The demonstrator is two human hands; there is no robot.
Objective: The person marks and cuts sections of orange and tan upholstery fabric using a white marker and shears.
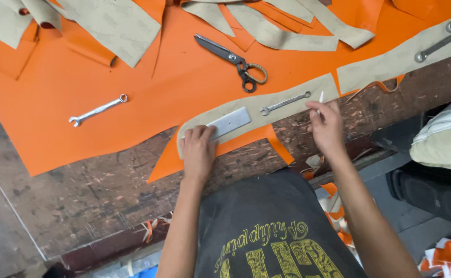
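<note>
Hands on a beige pattern piece laid over orange sheet.

The left hand (199,149) lies flat, fingers together, pressing the near end of the curved beige pattern piece (266,103), fingertips against a grey metal bar (229,122) (a weight, seemingly). The right hand (327,128) pinches a thin white marker (320,99) upright at the pattern's edge. The pattern's long axis runs left to right, rising rightward. Between the hands lies a small wrench (285,103); beyond, scissors (234,62) and another wrench (98,109) rest on the orange sheet (81,77).
</note>
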